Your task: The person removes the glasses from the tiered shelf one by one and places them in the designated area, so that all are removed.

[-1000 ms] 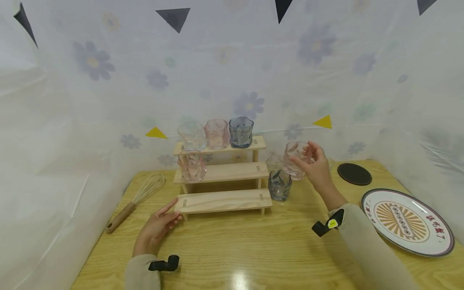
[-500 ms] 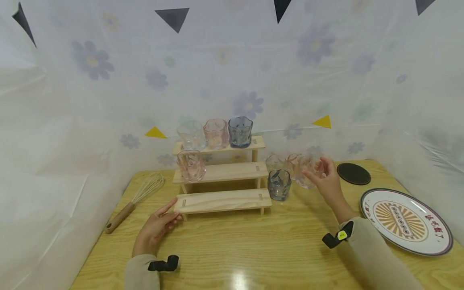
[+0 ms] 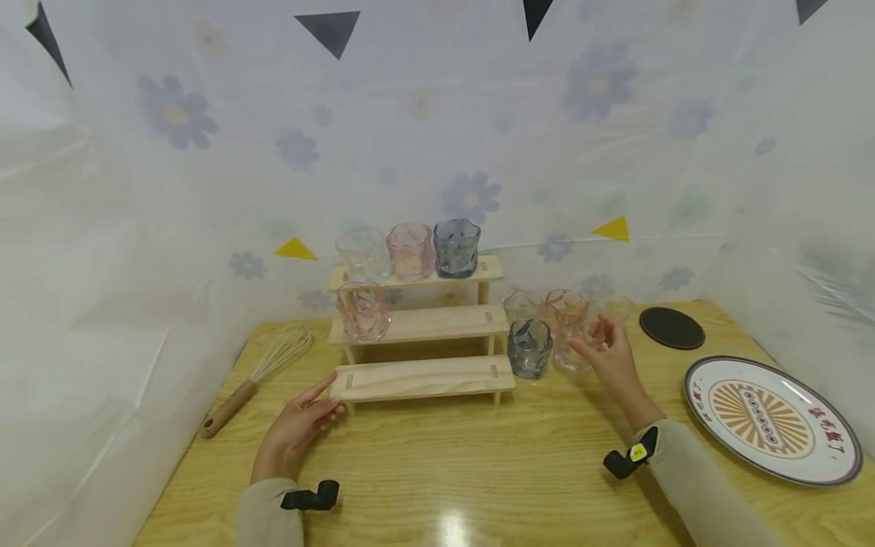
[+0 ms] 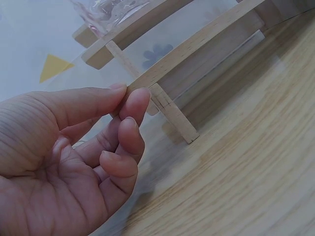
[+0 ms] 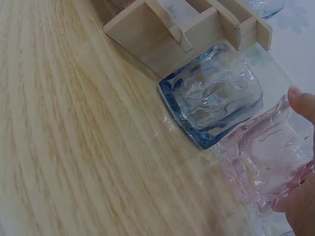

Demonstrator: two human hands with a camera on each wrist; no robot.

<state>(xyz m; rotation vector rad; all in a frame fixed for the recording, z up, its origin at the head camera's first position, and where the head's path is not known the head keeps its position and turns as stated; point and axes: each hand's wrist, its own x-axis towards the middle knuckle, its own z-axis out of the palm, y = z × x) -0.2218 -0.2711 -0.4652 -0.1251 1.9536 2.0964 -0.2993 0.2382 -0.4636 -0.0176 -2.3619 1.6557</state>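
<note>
My left hand pinches the left end of the lowest step of the three-tier wooden rack between thumb and fingers. To the rack's right, my right hand holds a pink glass by its sides, thumb near the rim. That glass is low at the table, close beside a blue-grey glass. Behind them are another pink glass and a clear glass. On the rack's top step sit a clear glass, a pink glass and a blue glass; the middle step bears a pink glass at its left.
A whisk lies left of the rack. On the right are a black round coaster and a large patterned plate. A further faint clear glass stands behind my right hand. White patterned sheeting encloses the wooden table.
My right hand has carried the pink glass down from beside the rack, first rightward, then back beside the blue-grey glass. My left hand keeps its hold on the rack.
</note>
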